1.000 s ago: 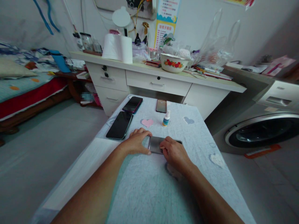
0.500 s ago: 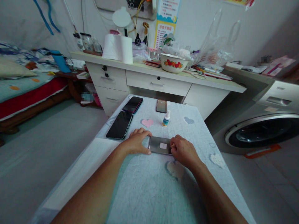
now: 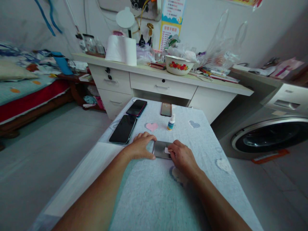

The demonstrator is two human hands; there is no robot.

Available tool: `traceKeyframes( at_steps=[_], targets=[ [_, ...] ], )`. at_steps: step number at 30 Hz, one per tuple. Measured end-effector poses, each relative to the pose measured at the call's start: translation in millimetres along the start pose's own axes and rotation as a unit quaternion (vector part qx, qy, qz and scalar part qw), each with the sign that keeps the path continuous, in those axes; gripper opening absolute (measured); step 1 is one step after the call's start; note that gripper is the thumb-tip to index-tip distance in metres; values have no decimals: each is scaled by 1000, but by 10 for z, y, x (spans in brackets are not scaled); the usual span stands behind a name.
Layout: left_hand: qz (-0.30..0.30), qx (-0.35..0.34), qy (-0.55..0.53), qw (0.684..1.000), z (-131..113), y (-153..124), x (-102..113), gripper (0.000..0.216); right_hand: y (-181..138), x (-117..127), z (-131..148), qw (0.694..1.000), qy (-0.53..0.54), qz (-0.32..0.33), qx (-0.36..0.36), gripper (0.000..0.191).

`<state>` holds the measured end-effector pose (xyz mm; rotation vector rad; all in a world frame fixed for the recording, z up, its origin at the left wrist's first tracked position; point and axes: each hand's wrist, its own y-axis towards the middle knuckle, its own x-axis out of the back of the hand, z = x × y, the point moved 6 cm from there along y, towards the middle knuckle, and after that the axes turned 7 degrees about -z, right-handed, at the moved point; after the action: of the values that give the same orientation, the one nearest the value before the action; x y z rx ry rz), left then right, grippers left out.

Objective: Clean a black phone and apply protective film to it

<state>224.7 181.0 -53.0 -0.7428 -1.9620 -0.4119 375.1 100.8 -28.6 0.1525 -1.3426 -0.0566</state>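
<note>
A flat grey phone [image 3: 159, 148] lies crosswise on the cloth-covered table, with a small white square [image 3: 166, 150] on its upper face. My left hand [image 3: 141, 146] grips the phone's left end, thumb at the near edge and fingers at the far edge. Over the right part of the phone, my right hand [image 3: 181, 155] is closed in a pinch, its fingertips at the white square's right side. What those fingers hold, if anything, is too small to make out. The phone's right end is hidden under this hand. A small white bottle [image 3: 171, 123] stands upright just beyond the phone.
Two dark phones [image 3: 123, 129] lie at the table's left side, one behind the other. Another phone [image 3: 166, 109] lies near the far edge. Behind stands a white desk [image 3: 163, 85] holding a flowered bowl [image 3: 179, 65] and paper rolls [image 3: 121, 51]. A washing machine [image 3: 271, 112] is at right.
My right hand has slid left along the phone, from its right end to the white square, now partly covering it. My left hand and the phone have stayed in place.
</note>
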Motion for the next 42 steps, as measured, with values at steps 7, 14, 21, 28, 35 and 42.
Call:
traceKeyframes(
  at_steps=[7,14,21,28,35,42],
  targets=[
    [-6,-3,3,1000,17,8,-18,71,-13,-56,165,999,40,-7,31,22],
    [-15,-5,2,1000,35,19,-29,71,-46,-122,301,996,48,-5,75,20],
    [-10,-8,2,1000,18,12,-17,70,6,-81,116,999,33,-2,38,25],
    [-6,-9,3,1000,14,4,-10,70,18,36,-123,1000,9,-3,-10,26],
    [0,-2,0,1000,1,5,1,70,33,68,-312,999,-4,-14,-47,26],
    [3,0,3,1000,13,9,-11,71,44,85,-352,999,39,-22,-29,25]
  ],
)
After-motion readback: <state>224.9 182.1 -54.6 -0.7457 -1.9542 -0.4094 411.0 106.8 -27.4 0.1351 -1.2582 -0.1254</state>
